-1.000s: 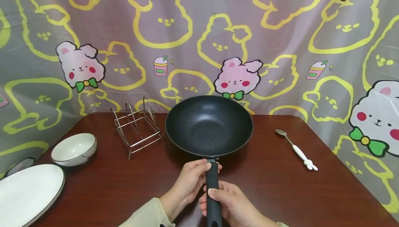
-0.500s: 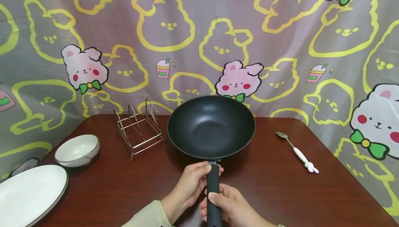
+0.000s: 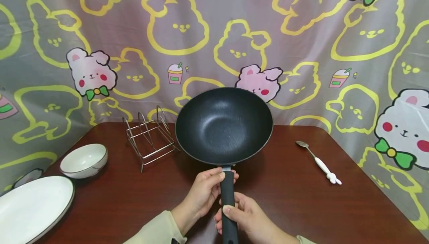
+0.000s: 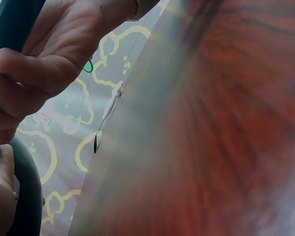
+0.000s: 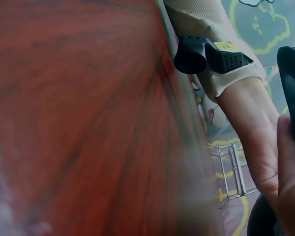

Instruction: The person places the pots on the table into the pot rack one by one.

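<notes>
Head view: you hold a black pan (image 3: 223,125) by its black handle (image 3: 228,203) with both hands. Your left hand (image 3: 204,193) wraps the handle near the bowl, and your right hand (image 3: 242,218) grips it lower, toward 6 o'clock. Compared with half a second ago, the bowl of the pan has risen and tipped toward you, so its far rim now covers part of the pink rabbit on the backdrop (image 3: 214,31). That suggests the pan is off the table (image 3: 288,199) and carried entirely by your 2 hands. At 10 o'clock from the pan stands a wire rack (image 3: 149,138). Farther toward 9 o'clock sit a white bowl (image 3: 84,160) and a white plate (image 3: 31,206). At 3 o'clock lies a spoon (image 3: 318,161) with a white handle, well apart from the pan.

Left wrist view: curled fingers (image 4: 37,73) close round the dark handle at 11 o'clock. The spoon (image 4: 108,115) shows small beyond them, over blurred red-brown wood.

Right wrist view: your sleeve (image 5: 211,29) and a black wrist mount (image 5: 206,55) sit at 1 o'clock. The rack (image 5: 233,169) shows at 4 o'clock.
</notes>
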Tool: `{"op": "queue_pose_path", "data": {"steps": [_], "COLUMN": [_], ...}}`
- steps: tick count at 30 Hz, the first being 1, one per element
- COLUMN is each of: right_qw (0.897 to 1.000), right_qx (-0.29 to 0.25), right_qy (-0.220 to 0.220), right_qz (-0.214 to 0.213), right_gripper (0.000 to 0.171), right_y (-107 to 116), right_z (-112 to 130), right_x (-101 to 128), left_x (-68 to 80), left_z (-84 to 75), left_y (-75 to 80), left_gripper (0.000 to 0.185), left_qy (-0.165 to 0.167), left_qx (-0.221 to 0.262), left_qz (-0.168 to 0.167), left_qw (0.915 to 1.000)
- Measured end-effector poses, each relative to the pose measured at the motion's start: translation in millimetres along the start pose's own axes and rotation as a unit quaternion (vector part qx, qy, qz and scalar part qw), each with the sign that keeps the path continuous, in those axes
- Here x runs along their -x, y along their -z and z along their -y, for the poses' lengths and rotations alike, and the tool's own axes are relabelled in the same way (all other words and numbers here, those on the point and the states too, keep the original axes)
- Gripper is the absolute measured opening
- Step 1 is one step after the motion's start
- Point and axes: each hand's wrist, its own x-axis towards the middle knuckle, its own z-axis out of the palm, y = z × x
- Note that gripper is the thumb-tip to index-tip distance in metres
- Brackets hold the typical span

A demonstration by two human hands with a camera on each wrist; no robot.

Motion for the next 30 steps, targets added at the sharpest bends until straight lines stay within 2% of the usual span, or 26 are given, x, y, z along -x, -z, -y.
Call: {"op": "queue_pose_path", "data": {"steps": [9, 14, 20, 24, 30], "right_qw": [0.998, 0.995, 0.990, 0.982, 0.965], "right_qx": [0.054, 0.079, 0.073, 0.107, 0.177], "right_qy": [0.031, 0.052, 0.101, 0.142, 0.184], "right_qz": [0.000, 0.023, 0.058, 0.068, 0.054], "right_gripper": [0.033, 0.033, 0.026, 0.028, 0.029], "right_y": [5, 11, 16, 18, 18], "right_z": [3, 3, -2, -3, 0], "right_x": [-5, -6, -8, -11, -16], "left_x": [-4.9, -7.0, -8.3, -8.3, -9.0], "left_z": [-4.0, -6.9, -11.2, -16.4, -25.7], "left_y": [3.5, 7.8, 9.2, 8.5, 5.1], "left_gripper": [0.042, 0.043, 0.041, 0.040, 0.041], "left_qy": [-0.014, -0.019, -0.030, -0.035, -0.040], "left_qx": [0.021, -0.001, -0.016, -0.025, -0.046], "left_qz": [0.021, 0.034, 0.056, 0.058, 0.051], "left_qw": [0.9995, 0.9993, 0.9979, 0.9974, 0.9968]}}
